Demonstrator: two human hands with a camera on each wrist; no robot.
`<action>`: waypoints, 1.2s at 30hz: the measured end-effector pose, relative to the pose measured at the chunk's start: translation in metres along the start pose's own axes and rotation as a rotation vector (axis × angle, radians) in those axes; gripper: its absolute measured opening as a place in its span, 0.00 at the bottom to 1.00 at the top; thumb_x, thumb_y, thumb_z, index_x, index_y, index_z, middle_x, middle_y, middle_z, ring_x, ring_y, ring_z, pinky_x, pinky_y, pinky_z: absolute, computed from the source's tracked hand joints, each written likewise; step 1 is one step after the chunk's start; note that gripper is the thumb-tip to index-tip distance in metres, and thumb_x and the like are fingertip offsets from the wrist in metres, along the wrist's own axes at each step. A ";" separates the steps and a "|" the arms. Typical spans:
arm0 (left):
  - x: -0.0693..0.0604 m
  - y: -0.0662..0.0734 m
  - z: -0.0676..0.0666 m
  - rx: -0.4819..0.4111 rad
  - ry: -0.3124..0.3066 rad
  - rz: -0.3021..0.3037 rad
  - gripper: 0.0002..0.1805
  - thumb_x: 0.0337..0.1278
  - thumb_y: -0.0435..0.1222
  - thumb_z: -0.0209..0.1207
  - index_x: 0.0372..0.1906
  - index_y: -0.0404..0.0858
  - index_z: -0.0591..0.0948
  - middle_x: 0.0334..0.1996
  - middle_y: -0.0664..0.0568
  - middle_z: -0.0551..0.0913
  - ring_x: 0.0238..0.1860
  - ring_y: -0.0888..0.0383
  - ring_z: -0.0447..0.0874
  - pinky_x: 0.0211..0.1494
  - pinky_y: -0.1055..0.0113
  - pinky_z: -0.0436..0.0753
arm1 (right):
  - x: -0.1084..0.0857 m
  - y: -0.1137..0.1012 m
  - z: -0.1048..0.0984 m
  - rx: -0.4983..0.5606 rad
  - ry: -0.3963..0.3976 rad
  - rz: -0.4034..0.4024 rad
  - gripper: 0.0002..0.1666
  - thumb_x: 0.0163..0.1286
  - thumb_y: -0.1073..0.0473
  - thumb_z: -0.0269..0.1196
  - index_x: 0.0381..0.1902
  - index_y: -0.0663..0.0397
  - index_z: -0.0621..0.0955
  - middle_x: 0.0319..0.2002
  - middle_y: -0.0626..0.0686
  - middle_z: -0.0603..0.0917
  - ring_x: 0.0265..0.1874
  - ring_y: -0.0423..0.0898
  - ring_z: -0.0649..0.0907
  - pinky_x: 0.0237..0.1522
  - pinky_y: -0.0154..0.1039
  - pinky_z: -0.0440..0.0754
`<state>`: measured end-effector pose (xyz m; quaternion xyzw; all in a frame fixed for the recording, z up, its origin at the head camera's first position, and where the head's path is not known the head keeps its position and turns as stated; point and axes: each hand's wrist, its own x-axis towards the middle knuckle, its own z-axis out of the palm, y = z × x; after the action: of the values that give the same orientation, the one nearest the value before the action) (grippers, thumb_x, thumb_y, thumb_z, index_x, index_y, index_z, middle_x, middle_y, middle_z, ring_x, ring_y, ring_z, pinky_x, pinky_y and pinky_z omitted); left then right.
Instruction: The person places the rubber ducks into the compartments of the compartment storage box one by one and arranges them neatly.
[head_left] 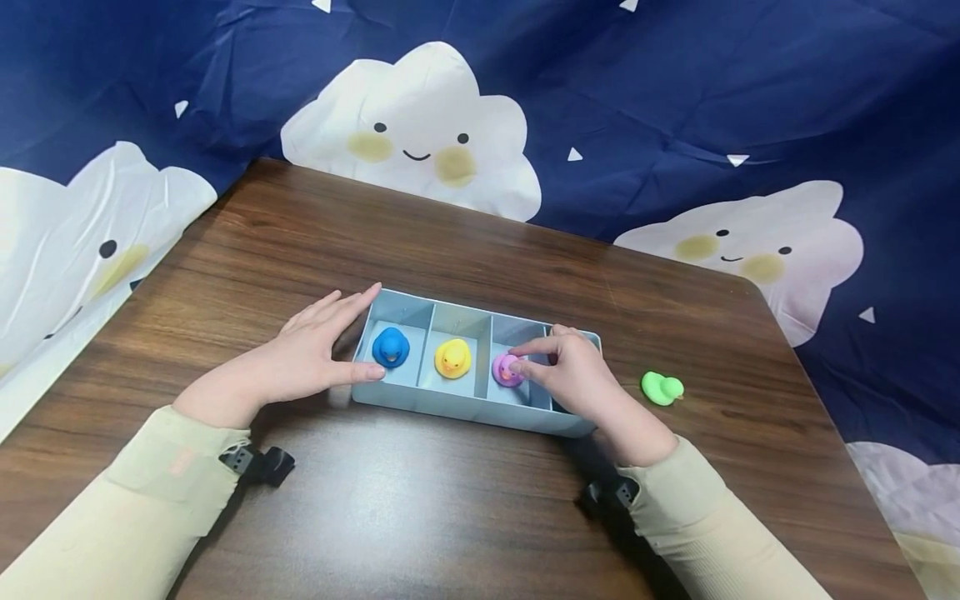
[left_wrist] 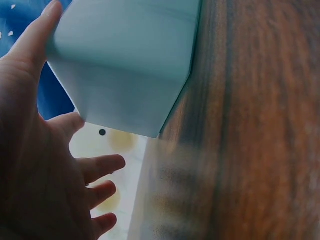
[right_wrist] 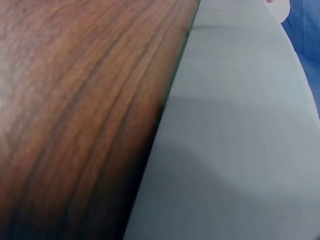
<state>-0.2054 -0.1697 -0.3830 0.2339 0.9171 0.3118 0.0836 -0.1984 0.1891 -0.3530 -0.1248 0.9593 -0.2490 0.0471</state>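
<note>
A light blue box [head_left: 457, 405] with compartments in a row stands on the table. The leftmost compartment holds a blue rubber duck [head_left: 391, 347], and beside it sits a yellow rubber duck [head_left: 452, 358]. In the third compartment my right hand [head_left: 573, 371] pinches a purple rubber duck [head_left: 507, 372] between thumb and forefinger; this hand covers much of the rightmost compartment. My left hand [head_left: 307, 354] spans the box's left end, its fingers spread and fairly straight, thumb at the near rim and forefinger at the far corner. The left wrist view shows this hand [left_wrist: 45, 135] against the box's outer wall [left_wrist: 125, 50].
A green rubber duck [head_left: 662, 388] lies on the wooden table [head_left: 420, 517], right of the box. Behind the table hangs a dark blue cloth [head_left: 600, 75] with smiling clouds. The box's long side [right_wrist: 240, 140] fills much of the right wrist view.
</note>
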 end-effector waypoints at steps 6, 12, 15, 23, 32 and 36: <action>0.000 0.000 0.000 -0.001 -0.002 -0.002 0.56 0.54 0.67 0.59 0.80 0.57 0.43 0.77 0.48 0.52 0.77 0.40 0.37 0.69 0.32 0.41 | -0.001 0.001 -0.002 -0.002 -0.030 -0.028 0.14 0.62 0.52 0.73 0.46 0.44 0.90 0.26 0.50 0.72 0.29 0.48 0.69 0.27 0.43 0.67; 0.000 0.000 0.000 0.001 -0.002 0.001 0.55 0.54 0.67 0.59 0.80 0.56 0.43 0.77 0.48 0.53 0.77 0.39 0.38 0.69 0.33 0.41 | -0.001 0.001 -0.002 0.004 -0.048 -0.031 0.14 0.62 0.53 0.72 0.47 0.43 0.90 0.27 0.50 0.72 0.30 0.48 0.69 0.28 0.43 0.67; 0.000 0.000 0.000 -0.001 -0.001 0.000 0.55 0.54 0.67 0.59 0.80 0.56 0.43 0.77 0.48 0.53 0.77 0.39 0.38 0.70 0.33 0.41 | 0.000 0.000 -0.002 0.007 -0.055 -0.040 0.14 0.62 0.54 0.72 0.47 0.43 0.90 0.27 0.50 0.72 0.30 0.48 0.69 0.28 0.43 0.67; 0.000 0.001 0.000 -0.005 0.002 -0.001 0.55 0.55 0.66 0.59 0.80 0.56 0.44 0.77 0.48 0.53 0.77 0.39 0.38 0.70 0.33 0.41 | 0.001 -0.001 -0.005 0.010 -0.087 -0.039 0.14 0.64 0.54 0.71 0.48 0.42 0.89 0.27 0.50 0.72 0.29 0.48 0.70 0.28 0.43 0.68; -0.001 0.001 0.000 -0.009 -0.002 -0.012 0.55 0.54 0.67 0.59 0.80 0.57 0.44 0.77 0.47 0.53 0.77 0.40 0.38 0.70 0.33 0.41 | 0.000 0.000 -0.010 0.029 -0.116 -0.041 0.17 0.64 0.52 0.70 0.52 0.43 0.88 0.27 0.51 0.72 0.29 0.49 0.70 0.27 0.43 0.68; -0.001 0.001 0.000 -0.013 -0.001 -0.017 0.55 0.54 0.67 0.59 0.80 0.58 0.43 0.77 0.48 0.53 0.77 0.40 0.38 0.70 0.33 0.41 | -0.006 0.000 -0.023 0.086 -0.089 -0.054 0.19 0.65 0.53 0.70 0.54 0.45 0.86 0.26 0.53 0.71 0.28 0.50 0.69 0.26 0.42 0.69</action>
<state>-0.2039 -0.1695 -0.3824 0.2258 0.9169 0.3170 0.0885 -0.1963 0.2010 -0.3331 -0.1592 0.9410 -0.2854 0.0882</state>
